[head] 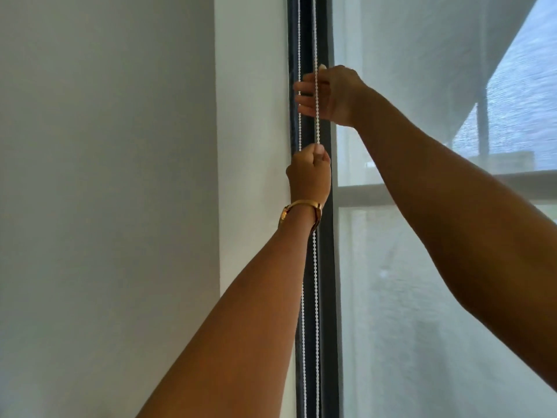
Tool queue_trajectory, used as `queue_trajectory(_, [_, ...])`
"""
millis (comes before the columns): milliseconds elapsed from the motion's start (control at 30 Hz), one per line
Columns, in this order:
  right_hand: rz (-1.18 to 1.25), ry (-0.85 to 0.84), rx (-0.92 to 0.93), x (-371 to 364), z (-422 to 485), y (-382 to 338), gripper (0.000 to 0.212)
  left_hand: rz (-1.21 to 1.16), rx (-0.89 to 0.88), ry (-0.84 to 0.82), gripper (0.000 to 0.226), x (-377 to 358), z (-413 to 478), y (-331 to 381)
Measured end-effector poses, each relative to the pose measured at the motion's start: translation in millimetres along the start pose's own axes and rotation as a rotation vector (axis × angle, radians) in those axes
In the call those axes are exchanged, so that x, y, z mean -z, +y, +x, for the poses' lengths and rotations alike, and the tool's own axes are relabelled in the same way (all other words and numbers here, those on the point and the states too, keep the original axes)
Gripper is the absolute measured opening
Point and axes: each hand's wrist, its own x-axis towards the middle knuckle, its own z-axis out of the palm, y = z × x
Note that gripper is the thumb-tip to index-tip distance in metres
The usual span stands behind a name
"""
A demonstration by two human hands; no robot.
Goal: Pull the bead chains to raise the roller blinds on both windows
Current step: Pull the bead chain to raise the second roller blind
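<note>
A white bead chain (317, 131) hangs in two strands down the dark window frame (307, 40), left of a sheer roller blind (422, 267) that covers the window. My right hand (328, 95) is the higher one, with thumb and fingers pinched on the right strand. Just below it, my left hand (310, 176) is fisted around that same strand, a gold bracelet on its wrist. The left strand (299, 55) runs past both hands and is partly hidden behind them.
A plain white wall (120, 176) fills the left half, with its corner edge (250, 146) right beside the frame. Through the blind I see a horizontal window bar (391, 191) and a building outside.
</note>
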Motion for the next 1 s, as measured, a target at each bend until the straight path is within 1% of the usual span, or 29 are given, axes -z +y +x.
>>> queue_trajectory(67, [0.050, 0.033, 0.019, -10.6, 5.0, -11.2, 0.032, 0.035, -0.028, 0.005, 0.031, -1.5, -2.7, 1.9])
queue_trajectory(167, [-0.026, 0.127, 0.149, -16.5, 4.5, -7.7, 0.039, 0.062, -0.047, 0.004, 0.029, -1.6, -3.8, 6.2])
queue_trajectory(267, [-0.010, 0.151, 0.227, -10.0, 8.5, 3.1, 0.041, 0.112, -0.070, -0.029, 0.028, -1.1, -2.3, 7.6])
queue_trajectory(367, [-0.076, 0.123, 0.185, -3.2, 11.2, 21.4, 0.041, 0.124, -0.023, -0.057, 0.025, -0.1, 2.6, 0.4])
queue_trajectory(500, [-0.079, 0.103, 0.087, 11.1, -1.6, 82.7, 0.041, 0.081, 0.109, -0.087, 0.028, 3.6, 2.8, -19.3])
queue_trajectory(533, [-0.135, 0.131, 0.079, 16.7, -1.7, 100.6, 0.040, 0.077, 0.109, -0.087, 0.029, 6.4, 3.6, -21.9])
queue_trajectory(600, [-0.362, 0.216, 0.070, 30.0, 3.0, 132.7, 0.035, 0.099, 0.077, -0.083, 0.031, 11.9, 6.6, -26.2])
queue_trajectory(633, [-0.444, 0.231, 0.050, 35.1, 6.1, 144.9, 0.034, 0.111, 0.068, -0.083, 0.031, 15.1, 8.0, -27.7])
queue_trajectory(700, [-0.522, 0.186, -0.041, 40.5, 11.7, 163.5, 0.040, 0.113, 0.066, -0.089, 0.031, 19.8, 9.0, -29.6])
queue_trajectory(733, [-0.557, 0.152, -0.074, 40.9, 14.5, 169.3, 0.038, 0.112, 0.060, -0.096, 0.031, 20.9, 9.0, -30.5])
queue_trajectory(767, [-0.591, 0.148, -0.076, 39.9, 17.3, 173.4, 0.031, 0.112, 0.052, -0.103, 0.030, 21.2, 8.3, -30.5])
queue_trajectory(800, [-0.587, 0.171, -0.044, 37.7, 20.8, 177.0, 0.025, 0.113, 0.044, -0.110, 0.030, 21.0, 8.2, -30.4])
queue_trajectory(833, [-0.515, 0.214, -0.004, 35.0, 23.6, 179.7, 0.029, 0.112, 0.039, -0.116, 0.030, 20.7, 7.9, -29.6])
queue_trajectory(900, [-0.283, 0.284, 0.015, 28.4, 22.1, 180.1, 0.051, 0.113, 0.042, -0.115, 0.032, 20.7, 7.6, -28.6])
queue_trajectory(933, [-0.200, 0.285, 0.039, 25.5, 20.9, 180.4, 0.058, 0.117, 0.048, -0.108, 0.034, 21.0, 7.7, -28.7])
queue_trajectory(967, [-0.169, 0.271, 0.081, 24.2, 18.8, 180.0, 0.058, 0.117, 0.056, -0.103, 0.034, 21.2, 7.4, -29.2])
queue_trajectory(1000, [-0.172, 0.257, 0.143, 24.1, 17.7, 180.3, 0.052, 0.114, 0.061, -0.100, 0.034, 21.4, 7.1, -30.2])
